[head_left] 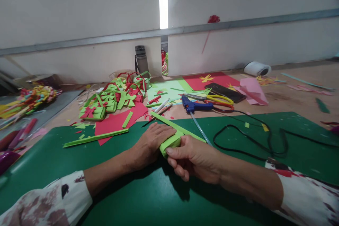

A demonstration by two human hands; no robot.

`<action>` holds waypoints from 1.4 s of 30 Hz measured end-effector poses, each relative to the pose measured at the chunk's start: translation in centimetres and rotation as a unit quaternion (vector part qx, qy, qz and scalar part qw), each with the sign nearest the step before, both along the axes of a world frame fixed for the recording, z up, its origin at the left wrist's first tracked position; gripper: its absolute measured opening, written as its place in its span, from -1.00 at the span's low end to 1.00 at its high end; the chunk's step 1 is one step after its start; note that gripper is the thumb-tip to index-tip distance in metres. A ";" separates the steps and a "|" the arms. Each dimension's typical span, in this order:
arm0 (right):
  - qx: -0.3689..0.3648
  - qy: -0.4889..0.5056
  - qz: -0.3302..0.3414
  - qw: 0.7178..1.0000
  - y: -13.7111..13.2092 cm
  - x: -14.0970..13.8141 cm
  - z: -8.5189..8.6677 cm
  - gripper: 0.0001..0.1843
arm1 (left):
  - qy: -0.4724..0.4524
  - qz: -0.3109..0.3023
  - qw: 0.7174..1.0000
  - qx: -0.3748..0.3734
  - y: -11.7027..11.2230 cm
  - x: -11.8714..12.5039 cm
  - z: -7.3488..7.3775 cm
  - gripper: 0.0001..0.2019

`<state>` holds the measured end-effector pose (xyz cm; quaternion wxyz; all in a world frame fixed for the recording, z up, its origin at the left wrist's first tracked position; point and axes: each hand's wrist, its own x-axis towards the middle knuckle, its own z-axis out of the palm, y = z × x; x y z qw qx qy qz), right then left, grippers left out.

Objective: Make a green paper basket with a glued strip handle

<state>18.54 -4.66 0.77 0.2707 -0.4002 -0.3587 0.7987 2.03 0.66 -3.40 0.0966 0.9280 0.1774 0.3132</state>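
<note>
Both my hands rest on the dark green cutting mat (pixel 79 169). Between them lies a folded light green paper piece (pixel 171 142), with long green strips (pixel 169 122) running back from it. My left hand (pixel 150 143) presses flat on its left side, fingers together. My right hand (pixel 192 157) pinches its near end, thumb on top and fingers curled underneath.
A blue glue gun (pixel 194 106) with its black cord (pixel 254 141) lies behind my hands, beside yellow and red scissors (pixel 217 99) and a phone (pixel 225 91). Green and red paper baskets and scraps (pixel 113 99) pile at back left. A bottle (pixel 141 60) stands by the wall.
</note>
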 end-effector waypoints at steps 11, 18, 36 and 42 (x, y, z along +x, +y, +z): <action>0.005 -0.037 -0.007 0.999 0.0 -0.1 0.2 -0.85 | -0.005 0.008 1.000 0.011 0.0 0.2 0.2 -0.66; 0.028 -0.037 -0.016 0.999 -0.1 -0.2 0.3 -0.83 | -0.022 0.013 1.000 0.018 0.2 0.1 -0.1 -0.64; 0.045 -0.077 -0.028 0.996 -0.1 -0.2 -0.3 -0.85 | 0.043 0.021 0.999 0.022 0.3 -0.1 -0.6 -0.58; 0.047 -0.089 -0.021 0.995 -0.2 -0.3 0.0 -0.89 | 0.043 0.025 0.998 0.031 0.4 -0.2 -0.7 -0.56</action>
